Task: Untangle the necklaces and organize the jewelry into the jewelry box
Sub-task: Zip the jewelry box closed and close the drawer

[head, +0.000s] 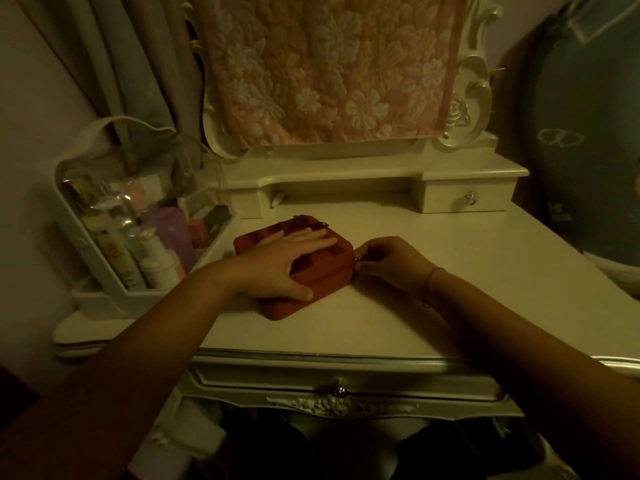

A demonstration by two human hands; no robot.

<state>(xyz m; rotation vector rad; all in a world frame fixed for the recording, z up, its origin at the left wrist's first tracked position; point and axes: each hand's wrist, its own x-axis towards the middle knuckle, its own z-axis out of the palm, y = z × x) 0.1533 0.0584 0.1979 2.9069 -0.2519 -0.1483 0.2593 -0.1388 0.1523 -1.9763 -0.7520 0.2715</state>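
Observation:
A red-brown jewelry box with a bow on its lid sits closed on the cream dressing table. My left hand lies flat on the lid, fingers straight, thumb along the front edge. My right hand is at the box's right corner, its fingertips pinching the small zipper pull there. No necklaces or other jewelry show.
A white organizer tray of cosmetic bottles and tubes stands at the left. Behind the box is the vanity's raised shelf with a small drawer and a mirror draped in a floral cloth. A front drawer knob faces me.

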